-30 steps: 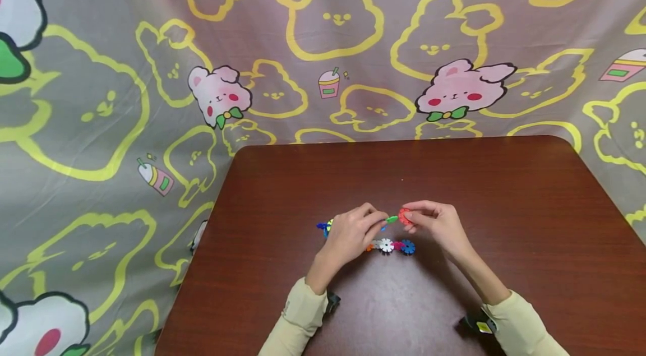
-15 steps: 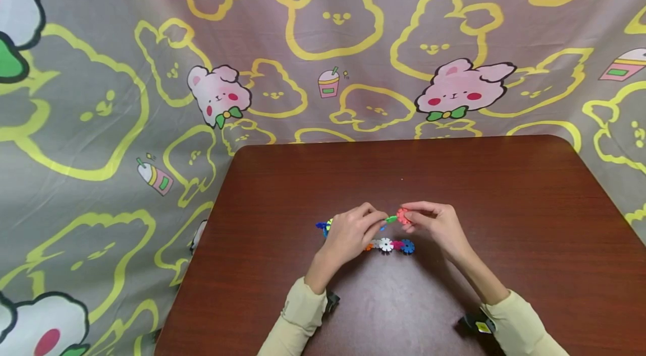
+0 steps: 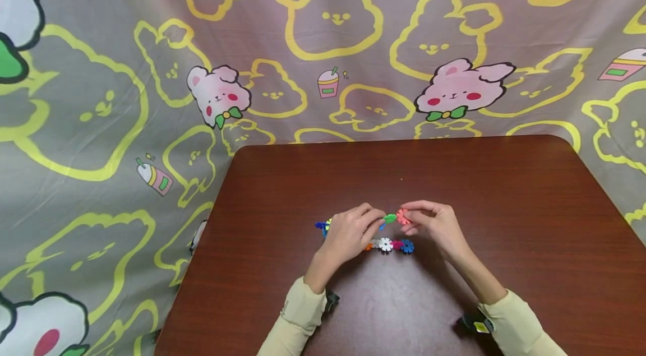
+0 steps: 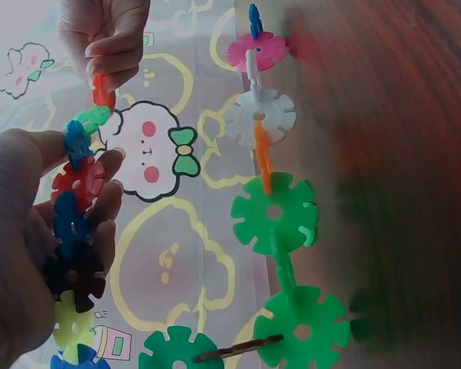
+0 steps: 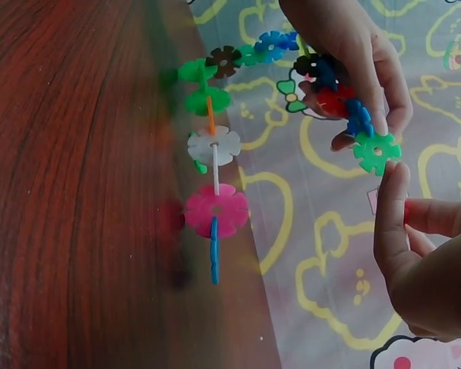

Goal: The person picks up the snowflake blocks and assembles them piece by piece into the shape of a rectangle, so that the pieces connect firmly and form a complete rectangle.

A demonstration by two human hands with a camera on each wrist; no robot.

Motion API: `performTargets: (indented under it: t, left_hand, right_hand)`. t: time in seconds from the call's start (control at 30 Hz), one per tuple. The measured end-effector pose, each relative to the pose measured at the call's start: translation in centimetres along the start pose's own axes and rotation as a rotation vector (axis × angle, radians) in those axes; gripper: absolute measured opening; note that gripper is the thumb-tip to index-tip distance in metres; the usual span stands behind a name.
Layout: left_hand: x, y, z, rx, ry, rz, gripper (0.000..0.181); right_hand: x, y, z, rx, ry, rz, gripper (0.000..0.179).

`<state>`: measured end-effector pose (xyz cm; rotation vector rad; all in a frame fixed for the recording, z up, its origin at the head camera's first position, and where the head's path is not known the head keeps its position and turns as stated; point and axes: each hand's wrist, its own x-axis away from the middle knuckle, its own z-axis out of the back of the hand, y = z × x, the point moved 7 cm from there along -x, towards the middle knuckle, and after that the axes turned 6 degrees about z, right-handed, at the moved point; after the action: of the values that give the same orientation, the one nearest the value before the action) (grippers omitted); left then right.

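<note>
My left hand (image 3: 353,230) grips one arm of a chain of slotted plastic snowflake discs; in the left wrist view red (image 4: 78,184), blue, black and yellow discs run along its fingers. At the chain's end a light green disc (image 5: 377,152) sticks out past the fingertips. Between right thumb and fingers, my right hand (image 3: 439,224) pinches an orange-red snowflake disc (image 3: 402,216) right at the green disc's edge. Most of that disc is hidden by fingers in the right wrist view. The chain's other arm has a white disc (image 3: 386,244), a pink disc (image 5: 217,210) and a blue end disc (image 3: 407,246).
A brown wooden table (image 3: 484,176) lies under both hands. Behind it and to the left hangs a grey cloth (image 3: 353,109) printed with yellow outlines and rabbit faces. Larger green discs (image 4: 302,330) form the chain's bend near the left wrist.
The green disc has turned to show more of its face, and the orange-red disc has shifted slightly left. Both hands stay almost where they were.
</note>
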<state>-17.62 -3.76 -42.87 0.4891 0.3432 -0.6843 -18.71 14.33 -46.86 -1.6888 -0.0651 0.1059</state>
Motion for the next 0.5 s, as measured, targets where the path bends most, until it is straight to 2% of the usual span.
performTargets:
  t: [0.3, 0.5]
  left_hand:
    - [0.07, -0.03, 0.02, -0.007, -0.002, 0.001, 0.012]
    - [0.04, -0.11, 0.03, 0.004, -0.001, 0.001, 0.012]
  right_hand:
    - [-0.03, -0.03, -0.14, 0.006, 0.023, -0.014, 0.034]
    - [0.06, -0.18, -0.23, 0.062, 0.018, -0.011, 0.031]
